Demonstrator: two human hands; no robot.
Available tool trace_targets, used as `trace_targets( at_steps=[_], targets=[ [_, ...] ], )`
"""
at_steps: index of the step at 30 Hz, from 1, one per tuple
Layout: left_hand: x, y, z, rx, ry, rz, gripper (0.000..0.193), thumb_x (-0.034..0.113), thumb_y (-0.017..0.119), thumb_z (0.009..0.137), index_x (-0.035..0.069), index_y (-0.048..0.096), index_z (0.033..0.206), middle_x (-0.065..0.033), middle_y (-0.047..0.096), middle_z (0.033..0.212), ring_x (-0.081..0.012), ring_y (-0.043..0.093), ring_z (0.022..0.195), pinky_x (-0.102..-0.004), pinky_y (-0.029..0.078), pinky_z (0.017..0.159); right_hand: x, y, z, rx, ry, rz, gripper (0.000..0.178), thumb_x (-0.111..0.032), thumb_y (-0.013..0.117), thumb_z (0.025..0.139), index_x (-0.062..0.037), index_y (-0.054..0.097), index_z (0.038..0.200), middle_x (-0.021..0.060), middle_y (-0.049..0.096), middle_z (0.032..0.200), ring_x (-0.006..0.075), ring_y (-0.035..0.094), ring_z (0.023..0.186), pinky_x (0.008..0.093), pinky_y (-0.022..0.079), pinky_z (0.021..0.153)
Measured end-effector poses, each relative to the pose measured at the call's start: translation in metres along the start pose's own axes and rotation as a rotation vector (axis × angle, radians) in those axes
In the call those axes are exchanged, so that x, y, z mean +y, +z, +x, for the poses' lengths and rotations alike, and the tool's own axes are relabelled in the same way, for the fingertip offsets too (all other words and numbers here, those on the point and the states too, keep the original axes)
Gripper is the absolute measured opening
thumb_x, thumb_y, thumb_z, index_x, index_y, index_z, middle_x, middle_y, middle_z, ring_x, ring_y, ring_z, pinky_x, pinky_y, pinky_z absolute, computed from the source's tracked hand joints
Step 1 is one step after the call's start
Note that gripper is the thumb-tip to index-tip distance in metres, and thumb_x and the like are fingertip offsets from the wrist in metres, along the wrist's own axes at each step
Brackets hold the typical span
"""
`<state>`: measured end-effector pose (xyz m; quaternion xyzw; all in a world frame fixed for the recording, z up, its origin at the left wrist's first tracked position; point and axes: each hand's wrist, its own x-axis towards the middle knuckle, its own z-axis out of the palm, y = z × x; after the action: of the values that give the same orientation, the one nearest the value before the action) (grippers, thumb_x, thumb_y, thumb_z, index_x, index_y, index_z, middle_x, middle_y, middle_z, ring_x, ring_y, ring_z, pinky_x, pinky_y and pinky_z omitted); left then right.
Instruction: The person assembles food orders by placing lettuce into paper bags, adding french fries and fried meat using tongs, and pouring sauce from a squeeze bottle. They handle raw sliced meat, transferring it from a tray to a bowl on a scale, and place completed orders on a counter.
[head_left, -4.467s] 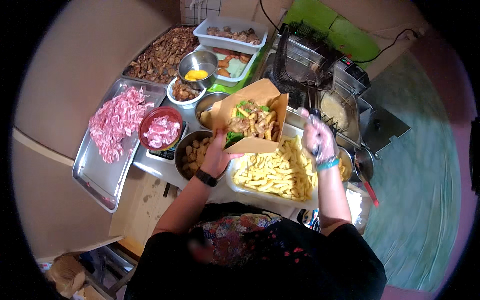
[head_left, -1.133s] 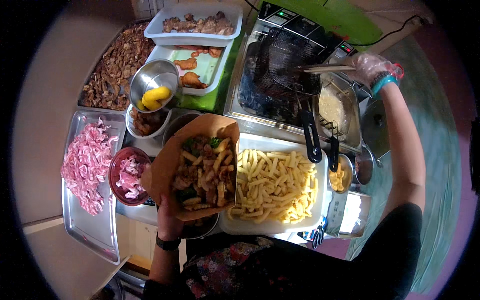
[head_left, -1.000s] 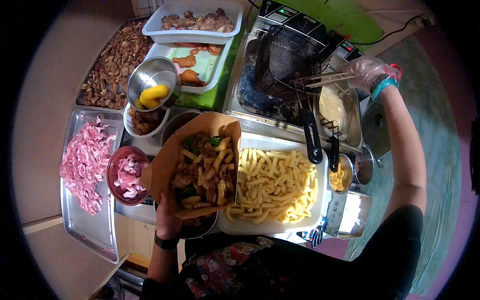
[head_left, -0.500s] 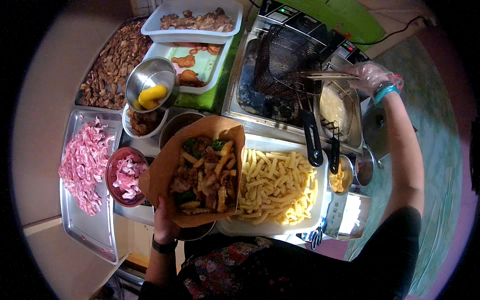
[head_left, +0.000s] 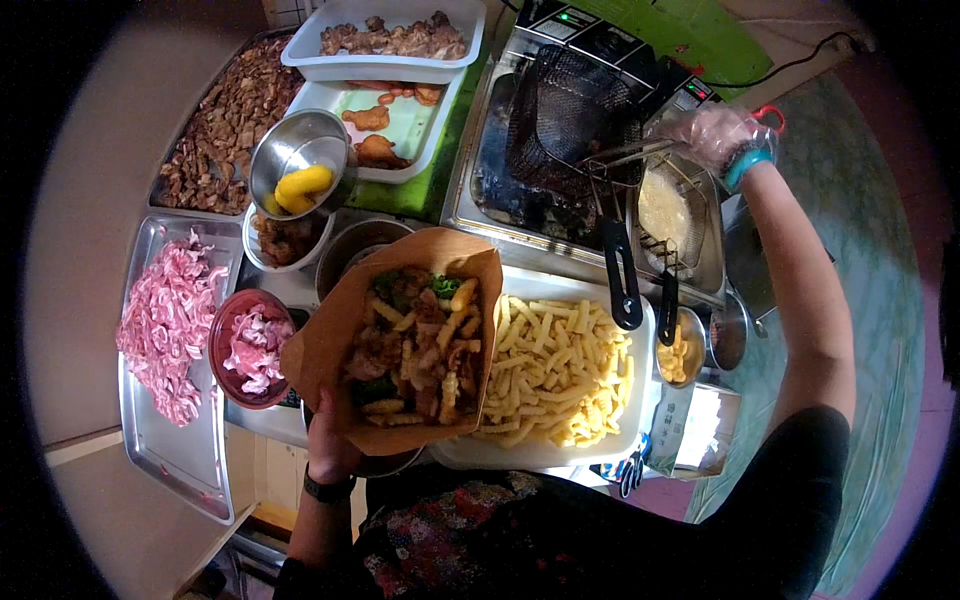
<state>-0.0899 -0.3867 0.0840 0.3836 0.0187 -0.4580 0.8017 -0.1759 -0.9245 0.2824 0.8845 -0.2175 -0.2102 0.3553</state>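
My left hand (head_left: pixel 332 442) grips a brown paper box (head_left: pixel 322 345) by its lower left side, fingers partly hidden under it. Inside lie browned meat pieces (head_left: pixel 380 350), crinkle-cut fries and some dark greens. At the upper right, my right hand (head_left: pixel 715 138), in a clear plastic glove, is closed on metal tongs (head_left: pixel 628 153). The tongs point left, their tips against or just over the rim of a dark mesh fry basket (head_left: pixel 560 115). Below that hand, a second fry basket (head_left: pixel 690 190) sits in the fryer among pale foam (head_left: pixel 662 208).
A white tray of pale fries (head_left: pixel 560 375) lies right of the box. To the left stand a metal tray of raw pink meat (head_left: pixel 170 330), a red bowl (head_left: pixel 225 380) and a steel bowl (head_left: pixel 285 150). Black basket handles (head_left: pixel 622 275) jut toward me from the fryer (head_left: pixel 480 225).
My right hand has shifted slightly left with the tongs, which now tilt lower toward the left. The box has moved a little to the right in view.
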Motion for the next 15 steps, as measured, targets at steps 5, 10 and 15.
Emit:
trace_targets(
  at_steps=[5,10,15],
  targets=[
    [-0.003,0.000,-0.002,-0.032,-0.010,-0.068,0.053,0.037,0.037,0.089,0.003,0.026,0.128,-0.0101,0.036,0.127,-0.0240,0.037,0.115,-0.0387,0.030,0.096,0.012,-0.008,-0.016,0.020,0.033,0.065,0.031,-0.028,0.051,0.076,-0.0254,0.053,0.107,0.0088,0.062,0.084,0.0256,0.059,0.073,0.0365,0.049,0.065],
    [0.000,0.006,-0.002,-0.001,-0.013,-0.031,0.051,0.036,0.035,0.089,0.003,0.026,0.128,-0.0096,0.037,0.126,-0.0235,0.037,0.115,-0.0384,0.030,0.096,0.016,-0.024,-0.027,0.030,0.207,0.082,0.024,-0.026,0.050,0.073,-0.0094,0.063,0.085,0.0109,0.062,0.088,0.0276,0.060,0.080,0.0354,0.048,0.071],
    [-0.006,-0.002,0.002,-0.034,-0.066,-0.084,0.051,0.037,0.035,0.090,0.004,0.027,0.127,-0.0089,0.037,0.126,-0.0229,0.037,0.115,-0.0378,0.030,0.096,-0.004,-0.049,-0.009,0.127,0.072,-0.041,0.022,-0.014,0.047,0.072,-0.0082,0.064,0.085,0.0116,0.061,0.092,0.0275,0.060,0.083,0.0366,0.048,0.071]
  ],
)
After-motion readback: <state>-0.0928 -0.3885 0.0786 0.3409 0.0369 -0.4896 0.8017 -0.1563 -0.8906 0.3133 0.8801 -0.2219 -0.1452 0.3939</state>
